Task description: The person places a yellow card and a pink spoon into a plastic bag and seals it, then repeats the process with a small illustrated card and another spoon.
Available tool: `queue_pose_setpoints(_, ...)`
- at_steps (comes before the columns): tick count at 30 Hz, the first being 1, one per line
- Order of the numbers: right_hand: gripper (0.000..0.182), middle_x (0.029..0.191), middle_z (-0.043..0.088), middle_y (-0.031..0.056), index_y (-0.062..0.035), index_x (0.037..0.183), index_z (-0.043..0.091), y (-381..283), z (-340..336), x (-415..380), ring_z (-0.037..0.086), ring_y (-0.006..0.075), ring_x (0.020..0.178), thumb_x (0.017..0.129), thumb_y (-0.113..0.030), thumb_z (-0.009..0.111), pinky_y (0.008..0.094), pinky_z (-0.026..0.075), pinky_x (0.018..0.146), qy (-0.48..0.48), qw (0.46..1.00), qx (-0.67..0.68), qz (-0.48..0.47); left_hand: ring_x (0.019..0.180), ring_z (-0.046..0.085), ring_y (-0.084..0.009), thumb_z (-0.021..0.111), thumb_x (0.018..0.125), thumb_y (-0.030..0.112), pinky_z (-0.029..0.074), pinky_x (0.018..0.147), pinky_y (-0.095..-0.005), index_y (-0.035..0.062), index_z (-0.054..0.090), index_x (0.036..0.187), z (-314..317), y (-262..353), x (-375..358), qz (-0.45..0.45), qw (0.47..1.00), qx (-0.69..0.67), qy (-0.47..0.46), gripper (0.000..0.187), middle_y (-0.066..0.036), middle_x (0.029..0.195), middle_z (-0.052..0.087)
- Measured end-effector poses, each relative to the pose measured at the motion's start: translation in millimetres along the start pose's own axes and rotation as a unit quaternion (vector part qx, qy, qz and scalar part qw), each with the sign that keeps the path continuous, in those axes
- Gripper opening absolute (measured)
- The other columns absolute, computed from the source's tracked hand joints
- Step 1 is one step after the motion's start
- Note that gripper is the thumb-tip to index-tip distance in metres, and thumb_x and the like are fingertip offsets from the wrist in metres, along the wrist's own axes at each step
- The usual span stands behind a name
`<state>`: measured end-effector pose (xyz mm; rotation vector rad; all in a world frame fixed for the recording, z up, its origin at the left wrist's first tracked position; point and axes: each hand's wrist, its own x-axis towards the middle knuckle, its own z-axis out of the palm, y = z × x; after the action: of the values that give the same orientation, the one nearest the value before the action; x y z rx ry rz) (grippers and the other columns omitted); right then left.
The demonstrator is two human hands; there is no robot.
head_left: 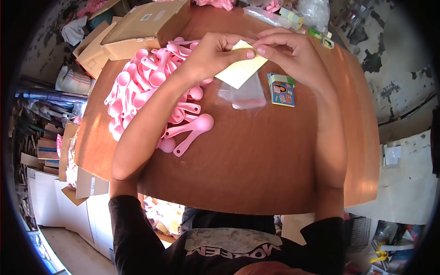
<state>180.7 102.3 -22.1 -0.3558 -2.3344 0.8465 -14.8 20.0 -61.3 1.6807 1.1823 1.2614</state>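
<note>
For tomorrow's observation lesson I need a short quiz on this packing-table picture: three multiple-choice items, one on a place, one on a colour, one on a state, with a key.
1. Where does the pile of spoons lie on the table?
A. under the person's left arm, on that side of the table
B. by the right elbow
C. inside the cardboard box

2. What colour are the spoons?
A. blue
B. pink
C. white

3. How is the pale yellow card held?
A. lying flat, untouched
B. in the right hand alone
C. pinched by both hands above the table

Key:
1 A, the pile spreads beneath and beside the left forearm, in front of the cardboard box.
2 B, every spoon is pink.
3 C, the left hand and right hand both grip its upper edge, above a clear plastic bag and a small printed box.
</note>
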Motion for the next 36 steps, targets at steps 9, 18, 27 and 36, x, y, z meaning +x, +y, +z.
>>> queue_pose_setpoints(9, 0.027, 0.091, 0.067, 0.0040, 0.0008, 0.105, 0.067, -12, 1, -7, 0.059, 0.0106, 0.080, 0.088, -0.020, 0.067, 0.0290, 0.048, 0.070, -0.072, 0.992, 0.089, 0.054, 0.079, 0.063, -0.0063, 0.062, 0.092, 0.014, 0.052, 0.068, -0.0209, -0.0015, 0.064, 0.116, -1, 19, -3, 0.059, 0.997, 0.048, 0.024, 0.028, -0.005, 0.094, 0.070)
queue_pose_setpoints(18, 0.029, 0.084, 0.064, 0.0000, -0.0019, 0.113, 0.065, -15, 5, -9, 0.055, 0.0054, 0.070, 0.091, -0.021, 0.064, 0.0226, 0.043, 0.056, -0.192, 0.978, -0.001, 0.080, 0.096, 0.063, -0.0144, 0.059, 0.093, 0.008, 0.051, 0.085, -0.0273, -0.0048, 0.063, 0.115, 12, 19, -2, 0.138, 0.990, 0.001, 0.013, 0.026, -0.012, 0.105, 0.068)
queue_pose_setpoints(27, 0.023, 0.093, 0.069, 0.0043, -0.0013, 0.113, 0.066, 0, -5, -2, 0.063, 0.0089, 0.080, 0.094, -0.010, 0.055, 0.0225, 0.050, 0.071, 0.076, 0.994, -0.044, 0.072, 0.079, 0.059, -0.0137, 0.052, 0.096, 0.045, 0.048, 0.075, -0.0290, -0.0041, 0.061, 0.097, 12, 57, -19, 0.016, 0.977, 0.073, 0.200, 0.050, -0.006, 0.077, 0.060)
queue_pose_setpoints(36, 0.022, 0.112, 0.066, 0.0122, -0.0006, 0.109, 0.066, -63, 25, -9, 0.066, 0.0237, 0.095, 0.092, -0.006, 0.055, 0.0308, 0.050, 0.087, 0.098, 0.929, -0.348, -0.081, 0.108, 0.059, -0.0289, 0.032, 0.095, 0.063, 0.047, 0.094, -0.0472, -0.0036, 0.041, 0.129, -6, 56, -9, -0.154, 0.864, -0.477, -0.045, 0.075, -0.019, 0.119, 0.055)
